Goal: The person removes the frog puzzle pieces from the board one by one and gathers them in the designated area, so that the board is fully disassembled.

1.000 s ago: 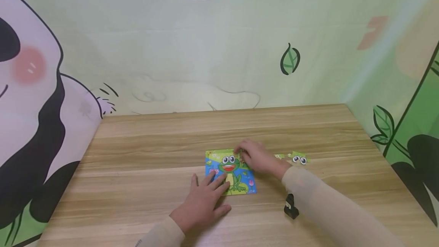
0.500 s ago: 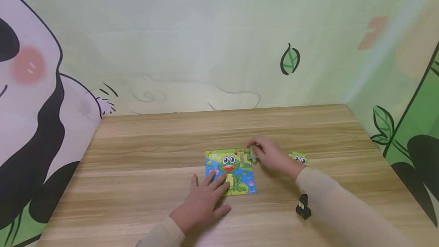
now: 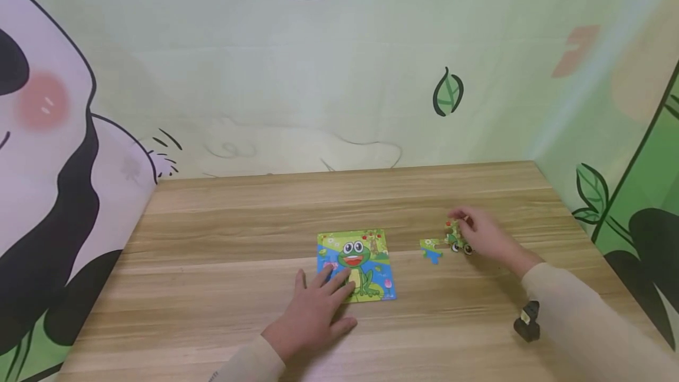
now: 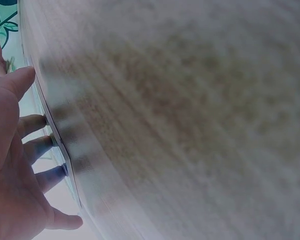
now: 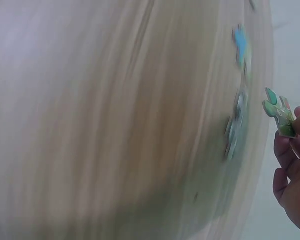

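A square frog picture board (image 3: 366, 264) lies on the table. My left hand (image 3: 313, 314) rests with spread fingers on its lower left part; in the left wrist view the same hand (image 4: 20, 165) has its fingertips at the board's edge. My right hand (image 3: 485, 237) pinches a green puzzle piece (image 3: 452, 230) between thumb and fingers, right of the board. The right wrist view shows the green piece (image 5: 281, 114) held up off the table by the hand (image 5: 297, 175). Just below it lies a piece with two eyes (image 3: 460, 249), partly covered.
A blue and green puzzle piece (image 3: 432, 252) lies between the board and the eyed piece. The wooden table (image 3: 228, 223) ends at a printed wall (image 3: 318, 87) behind it. A small black device (image 3: 527, 323) is at the right sleeve.
My right hand has moved right from the board's upper right corner, carrying the green piece, and the blue and green piece is uncovered. The left hand has stayed still.
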Tool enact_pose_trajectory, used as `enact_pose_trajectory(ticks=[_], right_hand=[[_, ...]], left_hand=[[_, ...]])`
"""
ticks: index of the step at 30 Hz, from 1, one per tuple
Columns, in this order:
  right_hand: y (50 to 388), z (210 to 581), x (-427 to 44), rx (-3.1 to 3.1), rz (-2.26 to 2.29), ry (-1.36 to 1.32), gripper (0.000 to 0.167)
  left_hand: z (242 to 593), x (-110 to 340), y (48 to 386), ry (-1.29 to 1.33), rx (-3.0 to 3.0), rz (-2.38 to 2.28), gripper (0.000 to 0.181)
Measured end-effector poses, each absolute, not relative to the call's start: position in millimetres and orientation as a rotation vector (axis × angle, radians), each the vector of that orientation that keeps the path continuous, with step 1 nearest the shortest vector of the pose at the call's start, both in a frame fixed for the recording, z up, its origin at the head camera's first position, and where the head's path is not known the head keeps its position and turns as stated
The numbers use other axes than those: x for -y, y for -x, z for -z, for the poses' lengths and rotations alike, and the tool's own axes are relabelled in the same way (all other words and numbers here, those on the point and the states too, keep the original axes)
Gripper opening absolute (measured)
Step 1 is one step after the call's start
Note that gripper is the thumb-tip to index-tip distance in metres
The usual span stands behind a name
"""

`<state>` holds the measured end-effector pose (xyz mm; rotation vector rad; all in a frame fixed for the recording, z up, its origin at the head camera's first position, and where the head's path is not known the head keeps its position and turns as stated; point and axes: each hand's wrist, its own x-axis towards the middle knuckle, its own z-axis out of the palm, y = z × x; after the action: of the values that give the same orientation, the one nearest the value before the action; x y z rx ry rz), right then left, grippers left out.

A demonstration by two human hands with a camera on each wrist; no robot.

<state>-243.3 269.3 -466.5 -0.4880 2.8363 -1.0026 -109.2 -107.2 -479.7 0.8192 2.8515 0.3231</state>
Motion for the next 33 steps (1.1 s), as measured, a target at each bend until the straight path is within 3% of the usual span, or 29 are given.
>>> enact_pose_trajectory(ticks=[13, 26, 33], right_hand=[[231.8, 478.2, -329.2, -2.915, 0.834, 0.323, 0.029], [228.1, 477.6, -340.0, -3.021, 0.675, 0.268, 0.029], [232.1, 468.8, -322.4, -3.044, 0.644, 0.323, 0.029]], left_hand=[[481.1, 107.5, 109.6, -0.831, -2.858, -0.310, 0.066], [480.9, 107.6, 110.1, -0.866, -2.877, -0.257, 0.064], [484.7, 108.4, 112.1, -0.897, -2.906, -0.152, 0.064]])
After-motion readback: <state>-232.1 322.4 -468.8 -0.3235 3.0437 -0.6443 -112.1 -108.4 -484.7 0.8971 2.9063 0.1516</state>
